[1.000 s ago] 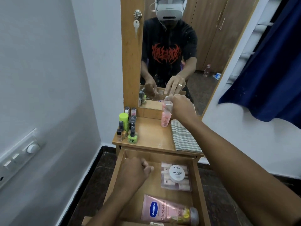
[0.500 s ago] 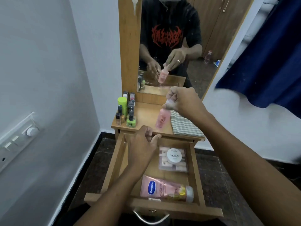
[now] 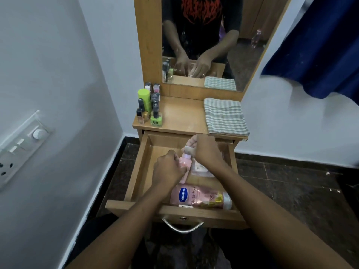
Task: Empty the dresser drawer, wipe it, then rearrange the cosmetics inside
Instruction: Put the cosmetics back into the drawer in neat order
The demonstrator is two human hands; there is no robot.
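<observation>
head view: over the open drawer [image 3: 136,171], left hand [image 3: 168,170] curls its fingers round the small pink bottle [image 3: 184,162]; right hand [image 3: 206,152] fingers pinch its top, near the vaseline tube [image 3: 200,197].

Bare forearms [image 3: 136,220], black short-sleeved T-shirt [image 3: 231,16] with jagged red print, reflected, perhaps a ring [image 3: 203,74]
</observation>
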